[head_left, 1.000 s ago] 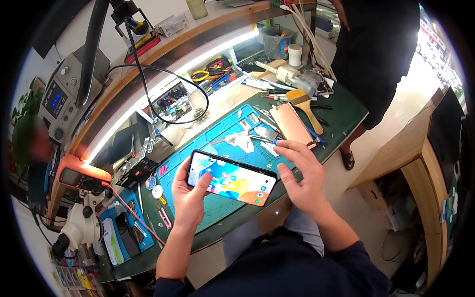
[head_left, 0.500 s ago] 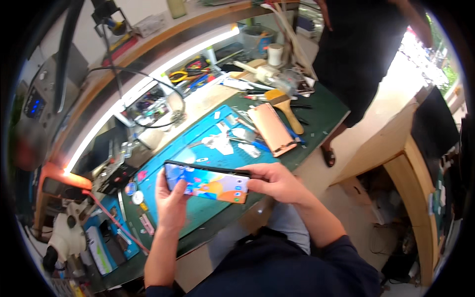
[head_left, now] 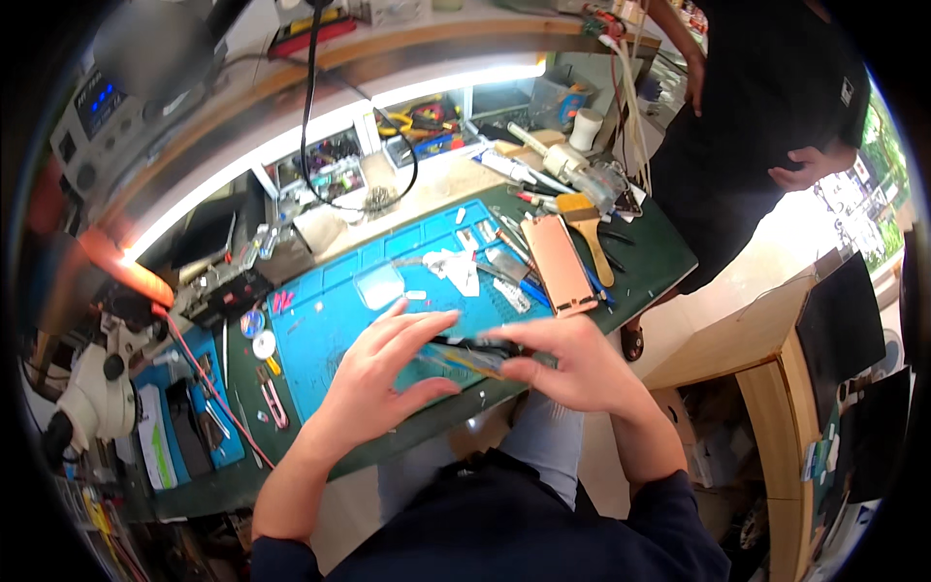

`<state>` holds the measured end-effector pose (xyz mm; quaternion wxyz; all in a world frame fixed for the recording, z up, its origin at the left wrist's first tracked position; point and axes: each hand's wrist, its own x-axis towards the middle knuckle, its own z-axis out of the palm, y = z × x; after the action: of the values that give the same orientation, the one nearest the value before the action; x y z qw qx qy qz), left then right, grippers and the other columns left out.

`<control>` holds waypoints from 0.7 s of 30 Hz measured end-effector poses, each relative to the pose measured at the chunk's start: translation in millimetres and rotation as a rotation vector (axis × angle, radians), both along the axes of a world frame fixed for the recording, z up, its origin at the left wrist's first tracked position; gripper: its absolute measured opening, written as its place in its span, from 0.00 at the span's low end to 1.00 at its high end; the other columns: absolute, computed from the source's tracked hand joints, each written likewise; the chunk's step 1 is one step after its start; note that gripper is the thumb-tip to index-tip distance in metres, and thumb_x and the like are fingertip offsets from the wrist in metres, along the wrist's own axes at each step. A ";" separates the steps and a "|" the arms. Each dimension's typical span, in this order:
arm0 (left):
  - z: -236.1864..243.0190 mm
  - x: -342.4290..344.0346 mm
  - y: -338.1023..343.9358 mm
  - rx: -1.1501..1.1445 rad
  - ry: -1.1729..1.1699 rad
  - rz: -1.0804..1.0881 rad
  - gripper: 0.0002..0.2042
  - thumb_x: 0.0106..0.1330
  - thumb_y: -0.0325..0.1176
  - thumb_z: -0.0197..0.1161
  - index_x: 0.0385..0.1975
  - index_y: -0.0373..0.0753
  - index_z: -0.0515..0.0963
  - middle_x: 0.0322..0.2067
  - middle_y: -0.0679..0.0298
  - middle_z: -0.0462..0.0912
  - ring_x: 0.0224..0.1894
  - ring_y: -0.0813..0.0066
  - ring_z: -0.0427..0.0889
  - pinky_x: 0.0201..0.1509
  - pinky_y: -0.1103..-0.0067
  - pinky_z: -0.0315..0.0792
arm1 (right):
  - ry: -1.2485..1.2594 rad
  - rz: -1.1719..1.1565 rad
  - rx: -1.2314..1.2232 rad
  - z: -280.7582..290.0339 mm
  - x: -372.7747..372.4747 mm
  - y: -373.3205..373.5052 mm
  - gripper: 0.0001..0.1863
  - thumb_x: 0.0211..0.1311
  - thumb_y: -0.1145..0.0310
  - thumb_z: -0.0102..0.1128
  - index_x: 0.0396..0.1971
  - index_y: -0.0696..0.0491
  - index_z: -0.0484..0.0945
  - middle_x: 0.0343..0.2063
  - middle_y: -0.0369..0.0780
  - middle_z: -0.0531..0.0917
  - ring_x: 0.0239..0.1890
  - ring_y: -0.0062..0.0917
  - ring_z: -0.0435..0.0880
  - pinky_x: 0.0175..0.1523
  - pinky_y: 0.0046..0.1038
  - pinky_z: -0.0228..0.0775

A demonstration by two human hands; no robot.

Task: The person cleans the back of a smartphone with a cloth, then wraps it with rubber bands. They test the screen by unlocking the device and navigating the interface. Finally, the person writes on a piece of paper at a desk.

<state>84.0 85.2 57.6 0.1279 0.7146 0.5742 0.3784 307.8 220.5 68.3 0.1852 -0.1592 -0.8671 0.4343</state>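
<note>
The smartphone [head_left: 464, 353], blurred and tilted nearly edge-on, is between my hands over the blue silicone mat [head_left: 310, 349]. My left hand [head_left: 383, 373] has its fingers apart and arched over the phone's left end; whether they touch it is unclear. My right hand [head_left: 572, 364] grips the phone's right end between thumb and fingers. Beyond them on the mat are white paper scraps [head_left: 451, 272] and a small translucent square [head_left: 380, 286]. A pink-gold phone panel [head_left: 558, 262] lies at the mat's right, beside a wooden-handled brush [head_left: 592, 242].
A person in dark clothes [head_left: 737, 165] stands at the bench's right end. A microscope [head_left: 97, 383] and orange meter [head_left: 136, 274] are at the left. A loose black cable [head_left: 310, 145] hangs over the bench. A wooden cabinet [head_left: 776, 417] stands at the lower right.
The phone has tipped from screen-up to nearly edge-on. My left hand's fingers have spread from their grip; my right hand has closed on the phone. The person's hand at right has lowered.
</note>
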 end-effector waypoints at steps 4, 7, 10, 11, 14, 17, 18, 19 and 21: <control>2.8 0.3 -7.9 -0.029 -0.024 0.135 0.23 0.59 0.30 0.70 0.56 0.39 0.77 0.47 0.57 0.84 0.50 0.55 0.82 0.54 0.66 0.76 | 0.123 -0.015 0.168 9.7 -35.7 -14.6 0.17 0.62 0.65 0.66 0.48 0.57 0.81 0.35 0.49 0.85 0.38 0.39 0.85 0.44 0.34 0.74; -12.2 -2.0 -10.9 0.197 -0.141 0.227 0.17 0.62 0.29 0.67 0.52 0.38 0.79 0.41 0.55 0.84 0.44 0.54 0.83 0.48 0.68 0.76 | 0.092 0.019 -0.021 12.0 -52.9 -18.0 0.16 0.65 0.68 0.61 0.49 0.61 0.80 0.38 0.43 0.85 0.41 0.27 0.83 0.48 0.29 0.73; -16.4 0.4 -9.2 0.234 -0.404 0.204 0.15 0.61 0.26 0.68 0.47 0.36 0.79 0.40 0.57 0.82 0.43 0.57 0.82 0.46 0.71 0.76 | 0.151 -0.142 -0.041 -3.8 -43.4 -24.0 0.17 0.68 0.67 0.59 0.50 0.62 0.78 0.40 0.40 0.83 0.45 0.21 0.80 0.51 0.24 0.70; -19.0 2.2 -11.9 0.261 -0.462 0.214 0.14 0.61 0.25 0.68 0.47 0.35 0.79 0.40 0.58 0.82 0.43 0.61 0.81 0.47 0.72 0.76 | 0.140 -0.145 -0.066 -5.4 -42.4 -23.8 0.17 0.69 0.65 0.60 0.50 0.62 0.79 0.41 0.39 0.83 0.45 0.20 0.79 0.51 0.23 0.70; -20.2 -1.5 -26.2 0.259 -0.663 0.223 0.14 0.63 0.24 0.67 0.48 0.34 0.76 0.42 0.60 0.80 0.45 0.69 0.80 0.50 0.74 0.75 | 0.223 -0.141 -0.149 2.6 -57.1 -30.7 0.19 0.69 0.62 0.61 0.51 0.61 0.78 0.41 0.38 0.82 0.44 0.18 0.78 0.50 0.20 0.68; -25.8 -0.6 -38.1 0.172 -0.875 0.206 0.17 0.65 0.25 0.66 0.53 0.34 0.73 0.44 0.62 0.78 0.47 0.73 0.78 0.54 0.75 0.74 | 0.234 -0.075 -0.210 8.1 -67.7 -33.0 0.21 0.70 0.60 0.61 0.52 0.61 0.78 0.39 0.36 0.82 0.42 0.17 0.76 0.48 0.19 0.67; -29.1 -0.9 -40.8 0.139 -0.949 0.191 0.18 0.65 0.25 0.66 0.54 0.34 0.72 0.45 0.62 0.78 0.47 0.74 0.78 0.55 0.75 0.74 | 0.213 -0.048 -0.220 8.9 -70.0 -31.7 0.21 0.70 0.59 0.61 0.52 0.61 0.78 0.39 0.36 0.82 0.41 0.17 0.76 0.47 0.19 0.66; -31.6 -2.5 -43.1 0.118 -0.956 0.171 0.19 0.65 0.25 0.66 0.55 0.34 0.71 0.46 0.62 0.78 0.49 0.74 0.77 0.56 0.75 0.74 | 0.192 -0.040 -0.230 7.2 -70.3 -29.7 0.21 0.70 0.59 0.61 0.51 0.61 0.78 0.38 0.35 0.82 0.40 0.17 0.76 0.46 0.18 0.65; -32.0 -7.9 -47.7 0.078 -0.967 0.132 0.20 0.66 0.26 0.66 0.56 0.35 0.71 0.48 0.61 0.78 0.51 0.74 0.77 0.58 0.75 0.73 | 0.153 -0.021 -0.250 1.1 -69.9 -25.2 0.22 0.69 0.58 0.62 0.51 0.61 0.78 0.38 0.35 0.81 0.39 0.15 0.75 0.44 0.17 0.64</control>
<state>76.1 37.5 25.5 0.3288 0.4235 0.4785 0.6954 237.9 195.3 69.4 0.2340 -0.1566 -0.7878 0.5478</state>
